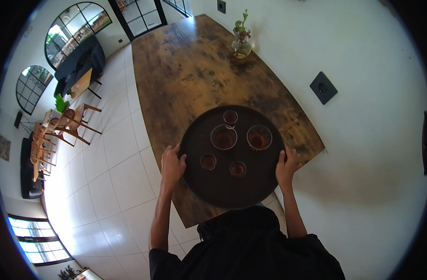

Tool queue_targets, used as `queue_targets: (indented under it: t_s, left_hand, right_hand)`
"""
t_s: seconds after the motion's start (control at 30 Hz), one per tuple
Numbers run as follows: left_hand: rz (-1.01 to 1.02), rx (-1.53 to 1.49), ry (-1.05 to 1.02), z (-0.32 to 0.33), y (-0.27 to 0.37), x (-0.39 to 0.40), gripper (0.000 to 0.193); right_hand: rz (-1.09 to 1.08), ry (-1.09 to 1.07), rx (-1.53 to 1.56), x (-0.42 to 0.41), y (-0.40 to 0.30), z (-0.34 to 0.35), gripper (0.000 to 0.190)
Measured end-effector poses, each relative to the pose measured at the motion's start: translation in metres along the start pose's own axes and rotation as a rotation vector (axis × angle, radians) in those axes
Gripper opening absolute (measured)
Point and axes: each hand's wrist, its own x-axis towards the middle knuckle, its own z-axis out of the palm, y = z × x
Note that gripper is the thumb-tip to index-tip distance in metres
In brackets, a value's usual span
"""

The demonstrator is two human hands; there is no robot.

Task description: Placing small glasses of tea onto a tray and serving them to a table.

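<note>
A round, dark serving tray (213,189) is held level between my two hands, over the near end of a wooden table (199,77). My left hand (173,164) grips its left rim and my right hand (287,164) grips the right rim, thumbs on top. Two larger glasses, a left one (224,138) and a right one (259,138), stand on the tray with dark reddish liquid inside. Three small glasses of similar liquid accompany them: one at the back (230,118), one front left (208,162) and one front right (238,169). Whether the tray touches the tabletop cannot be told.
A glass vase (241,45) with a green cutting stands at the table's far right edge, by the white wall (367,122). That wall carries a black socket (323,88). Wooden chairs (80,120) and a dark sofa (82,57) stand across the tiled floor (119,182) to the left.
</note>
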Motion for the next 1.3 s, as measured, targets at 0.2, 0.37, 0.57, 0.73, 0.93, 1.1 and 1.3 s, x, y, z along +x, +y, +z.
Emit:
queue_targets:
  t_s: [0.2,0.37,0.57,0.73,0.93,1.1,1.3]
  left_hand:
    - [-0.053,-0.068,0.028,-0.006,0.011,0.001,0.052]
    - [0.26,-0.014,-0.101,-0.035,0.049,-0.035,0.078]
    - [0.312,-0.226,-0.118,-0.005,0.055,-0.034,0.072]
    - [0.297,-0.255,-0.077,-0.001,0.054,-0.031,0.049]
    - [0.264,-0.251,-0.088,-0.03,0.072,-0.025,0.041]
    - [0.293,-0.184,-0.017,-0.056,0.083,0.008,0.044]
    - [0.303,-0.145,0.039,-0.059,0.108,0.073,0.045]
  right_hand:
    - [-0.012,-0.056,0.016,0.003,-0.017,-0.02,0.056]
    - [-0.338,-0.13,0.339,0.019,-0.057,-0.036,0.106]
    - [-0.36,-0.296,0.51,0.031,-0.074,-0.027,0.106]
    - [-0.364,-0.342,0.556,0.036,-0.081,-0.027,0.101]
    - [-0.406,-0.395,0.593,0.062,-0.087,-0.039,0.097]
    - [-0.418,-0.413,0.703,0.105,-0.105,-0.033,0.096]
    - [-0.523,-0.37,0.665,0.173,-0.118,-0.017,0.091]
